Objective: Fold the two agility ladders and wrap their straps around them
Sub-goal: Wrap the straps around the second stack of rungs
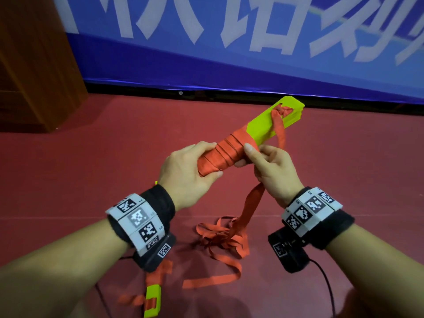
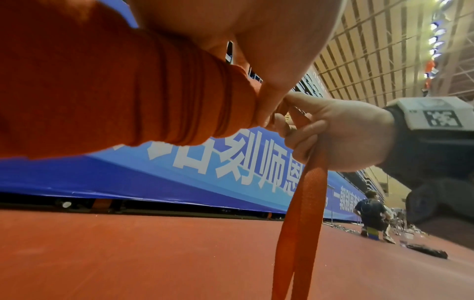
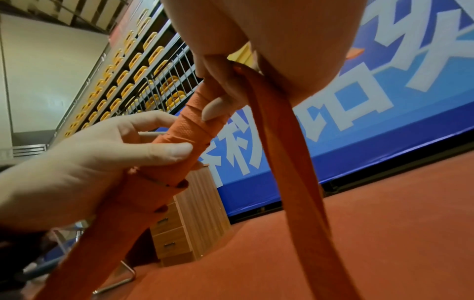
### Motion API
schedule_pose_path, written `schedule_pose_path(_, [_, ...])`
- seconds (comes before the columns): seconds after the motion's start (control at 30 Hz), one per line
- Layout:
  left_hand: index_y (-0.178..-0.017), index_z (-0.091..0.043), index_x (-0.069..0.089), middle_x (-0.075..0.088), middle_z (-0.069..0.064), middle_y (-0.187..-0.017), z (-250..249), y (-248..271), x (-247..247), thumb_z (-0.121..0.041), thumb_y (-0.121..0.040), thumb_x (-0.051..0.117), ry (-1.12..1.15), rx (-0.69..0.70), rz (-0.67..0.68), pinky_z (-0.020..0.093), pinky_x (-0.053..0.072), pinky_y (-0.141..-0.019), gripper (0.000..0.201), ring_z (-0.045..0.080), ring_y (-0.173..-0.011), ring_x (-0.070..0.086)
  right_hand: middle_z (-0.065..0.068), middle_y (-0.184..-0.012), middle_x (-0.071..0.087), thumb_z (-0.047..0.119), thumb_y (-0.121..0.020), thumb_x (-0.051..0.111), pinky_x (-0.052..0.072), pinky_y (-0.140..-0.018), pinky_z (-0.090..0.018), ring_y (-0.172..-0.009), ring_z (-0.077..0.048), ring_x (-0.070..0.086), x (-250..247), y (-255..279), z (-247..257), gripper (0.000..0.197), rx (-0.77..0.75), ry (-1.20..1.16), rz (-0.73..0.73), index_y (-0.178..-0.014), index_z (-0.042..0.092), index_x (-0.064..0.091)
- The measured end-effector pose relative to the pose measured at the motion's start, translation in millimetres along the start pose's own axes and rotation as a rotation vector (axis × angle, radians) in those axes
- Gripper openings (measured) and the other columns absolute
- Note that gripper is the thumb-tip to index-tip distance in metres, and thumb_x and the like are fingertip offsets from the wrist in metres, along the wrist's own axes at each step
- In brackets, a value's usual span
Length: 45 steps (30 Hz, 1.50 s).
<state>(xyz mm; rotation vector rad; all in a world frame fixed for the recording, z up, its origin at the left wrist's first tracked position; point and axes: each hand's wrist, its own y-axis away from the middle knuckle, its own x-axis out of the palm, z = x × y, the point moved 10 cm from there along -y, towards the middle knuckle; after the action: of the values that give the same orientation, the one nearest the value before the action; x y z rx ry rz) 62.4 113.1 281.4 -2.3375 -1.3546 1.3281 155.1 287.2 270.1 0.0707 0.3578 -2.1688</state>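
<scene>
left hand grips the wrapped bundle mid-frame, right hand pinches the strap; slack could loosen the coils.

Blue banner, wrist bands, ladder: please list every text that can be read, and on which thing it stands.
"刘师": large white characters on the blue banner, left wrist view; the next looks like "恩", half hidden by the orange strap.
Other banner characters: cut off or hidden in every view; the small ones at far right are blurred.
Wrist bands: square code patterns with tiny marks, too small to read.
Ladder bundle: no text.
</scene>
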Motion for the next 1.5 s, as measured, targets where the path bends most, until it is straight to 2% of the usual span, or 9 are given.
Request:
schedule_pose_path(0.3, [-0.121,-0.032,0.069,0.073,-0.016,-0.101,10,-2,-1,-0.022,-0.076,0.088,0.260,-0.100,0.088,0.018,0.054,-0.086,0.050,-0.004,-0.091,0.068,-0.001,-0.089,0.079,0.027,-0.103,0.058,0.041,-0.050,-0.017,-0.047,-0.008,0.049,1,2,10,0.021,-0.087,0.120,0.080,-0.096,0.008,0.065])
schedule_pose_path(0.57, [-0.123,-0.028,0.069,0.074,-0.008,-0.106,13,0,11,-0.018,-0.079,0.087,0.441,-0.189,0.154,0.020,0.058,-0.082,0.049,0.003,-0.090,0.072,0.002,-0.083,0.078,0.039,-0.095,0.061,0.043,-0.051,-0.021,-0.047,-0.008,0.053,-6,1,12,0.028,-0.108,0.159,0.019,-0.097,0.012,0.065])
schedule_pose_path(0.7, [-0.120,-0.028,0.069,0.075,-0.006,-0.104,8,2,16,-0.012,-0.082,0.083,0.539,-0.212,0.203,0.020,0.058,-0.073,0.044,0.009,-0.089,0.074,0.015,-0.057,0.066,0.039,-0.099,0.057,0.040,-0.049,-0.017,-0.043,-0.005,0.051,-7,-3,5,0.030,-0.049,0.158,0.024,-0.094,0.009,0.062])
schedule_pose_path(0.8, [-0.122,-0.024,0.068,0.075,-0.001,-0.107,7,4,22,-0.008,-0.086,0.079,0.587,-0.234,0.266,0.019,0.057,-0.072,0.041,0.010,-0.090,0.074,-0.005,-0.070,0.072,0.062,-0.095,0.052,0.040,-0.053,-0.023,-0.045,-0.012,0.051,2,-1,0,0.057,0.005,0.143,0.088,-0.095,0.007,0.067])
schedule_pose_path(0.9, [-0.122,-0.024,0.067,0.076,0.002,-0.110,10,5,29,-0.006,-0.089,0.075,0.615,-0.252,0.320,0.022,0.060,-0.073,0.039,0.015,-0.093,0.074,-0.001,-0.067,0.065,0.047,-0.098,0.052,0.035,-0.049,-0.022,-0.043,-0.011,0.042,4,0,-1,0.041,0.047,0.009,0.083,-0.083,0.009,0.062])
schedule_pose_path(1.1, [-0.127,-0.017,0.067,0.075,0.000,-0.110,16,4,34,-0.013,-0.093,0.072,0.557,-0.269,0.359,0.032,0.060,-0.084,0.035,0.010,-0.092,0.072,-0.028,-0.090,0.071,0.039,-0.102,0.054,0.033,-0.050,-0.029,-0.043,-0.010,0.036,10,-2,-5,0.035,0.094,-0.087,0.030,-0.090,0.007,0.055])
schedule_pose_path(1.2, [-0.124,-0.014,0.066,0.073,0.001,-0.094,19,8,38,-0.014,-0.095,0.069,0.572,-0.318,0.381,0.042,0.063,-0.073,0.029,0.017,-0.077,0.070,-0.042,-0.088,0.060,0.044,-0.101,0.055,0.029,-0.051,-0.031,-0.043,-0.011,0.034,15,-1,-9,0.039,0.118,-0.086,0.006,-0.095,0.006,0.055])
schedule_pose_path(1.37, [-0.144,-0.034,0.036,0.064,-0.006,-0.127,9,10,34,-0.065,-0.079,0.064,0.003,-0.107,0.373,0.042,0.056,-0.086,0.077,0.021,-0.103,0.069,-0.012,-0.088,0.077,0.077,-0.077,0.060,0.037,-0.062,-0.029,-0.045,0.002,0.054,17,-3,-22,0.081,0.174,0.001,-0.057,-0.102,0.000,0.063])
schedule_pose_path(1.5, [-0.151,-0.038,0.016,0.043,-0.008,-0.139,-14,14,35,-0.064,-0.081,0.070,-0.389,0.063,0.253,0.037,0.051,-0.076,0.093,0.026,-0.108,0.064,-0.002,-0.063,0.070,0.059,-0.094,0.060,0.036,-0.060,-0.028,-0.041,0.002,0.049,9,-3,-26,0.058,0.198,0.034,-0.154,-0.073,0.004,0.066])
